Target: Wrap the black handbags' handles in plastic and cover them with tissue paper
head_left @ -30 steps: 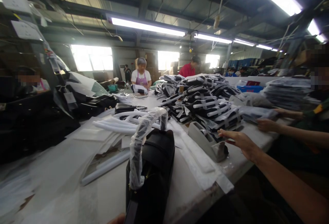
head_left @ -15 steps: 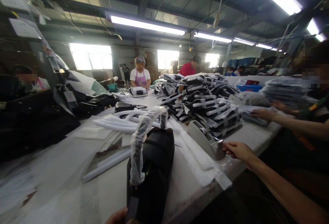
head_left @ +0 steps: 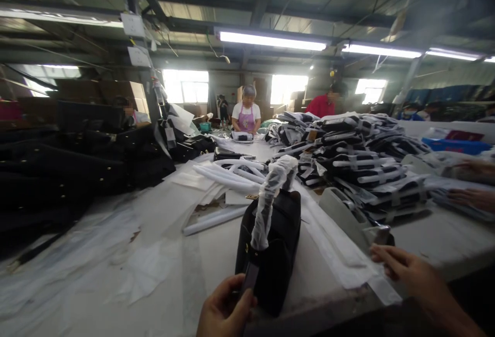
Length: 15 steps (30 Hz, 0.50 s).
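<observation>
A black handbag (head_left: 270,270) stands on the worktable in front of me. Its handle (head_left: 266,208) is wrapped in crinkled translucent white plastic. My left hand (head_left: 230,306) is closed at the bag's near end, pinching a dark strap tab (head_left: 250,277) between thumb and fingers. To the right, a grey tape dispenser (head_left: 344,216) sits near the table edge. My right hand (head_left: 402,270) is at the dispenser's front end, thumb and forefinger pinched on what looks like the end of clear tape (head_left: 381,235). The tape itself is blurred.
White foam strips (head_left: 232,177) and thin sheets (head_left: 340,254) lie around the bag. A tall pile of wrapped black bags (head_left: 363,167) rises behind the dispenser. Black bags (head_left: 77,167) are heaped at left. A co-worker's hands (head_left: 474,198) rest on wrapped goods at right; another person (head_left: 246,115) works opposite.
The view has swung left, so everything sits further right. My left hand now shows more fully on the bag's strap tab. My right hand stays by the dispenser's front end.
</observation>
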Tool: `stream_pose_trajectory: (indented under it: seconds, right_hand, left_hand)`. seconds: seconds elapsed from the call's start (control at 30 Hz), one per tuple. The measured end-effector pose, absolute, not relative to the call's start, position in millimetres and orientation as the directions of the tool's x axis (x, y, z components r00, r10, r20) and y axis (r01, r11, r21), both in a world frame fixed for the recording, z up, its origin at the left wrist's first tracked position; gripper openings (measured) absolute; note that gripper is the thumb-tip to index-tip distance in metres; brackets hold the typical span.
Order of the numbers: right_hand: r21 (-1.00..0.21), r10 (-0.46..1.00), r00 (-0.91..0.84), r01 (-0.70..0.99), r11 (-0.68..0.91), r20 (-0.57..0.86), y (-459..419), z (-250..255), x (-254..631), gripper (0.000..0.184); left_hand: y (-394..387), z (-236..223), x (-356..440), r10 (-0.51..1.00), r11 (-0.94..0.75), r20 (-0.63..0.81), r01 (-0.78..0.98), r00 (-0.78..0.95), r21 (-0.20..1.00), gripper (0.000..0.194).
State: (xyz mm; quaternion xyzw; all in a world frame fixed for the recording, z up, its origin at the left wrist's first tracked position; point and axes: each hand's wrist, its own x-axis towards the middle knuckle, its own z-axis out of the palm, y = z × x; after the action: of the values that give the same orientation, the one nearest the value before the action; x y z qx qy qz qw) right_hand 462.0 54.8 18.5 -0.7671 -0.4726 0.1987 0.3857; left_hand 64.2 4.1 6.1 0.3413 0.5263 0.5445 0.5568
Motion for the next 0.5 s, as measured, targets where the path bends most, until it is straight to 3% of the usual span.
stream_pose_trajectory:
  seconds: [0.1, 0.23, 0.33, 0.5]
  right_hand:
    - [-0.880, 0.989, 0.145, 0.471, -0.064, 0.006, 26, 33, 370, 0.047]
    - [-0.976, 0.969, -0.221, 0.208, -0.069, -0.115, 14, 42, 257, 0.050]
    - [-0.985, 0.960, -0.258, 0.162, -0.065, -0.106, 23, 37, 213, 0.052]
    - [-0.952, 0.977, -0.189, 0.303, -0.041, -0.102, 35, 38, 200, 0.046]
  left_hand:
    - [3, 5, 65, 0.964, 0.178, -0.220, -0.251, -0.151, 0.952, 0.072]
    - [2, 3, 64, 0.972, 0.134, -0.169, -0.205, -0.161, 0.969, 0.068]
    - [1, -1, 62, 0.986, 0.068, -0.084, -0.119, -0.140, 0.991, 0.059]
    - [-1, -5, 57, 0.981, -0.040, 0.051, 0.057, -0.189, 0.998, 0.045]
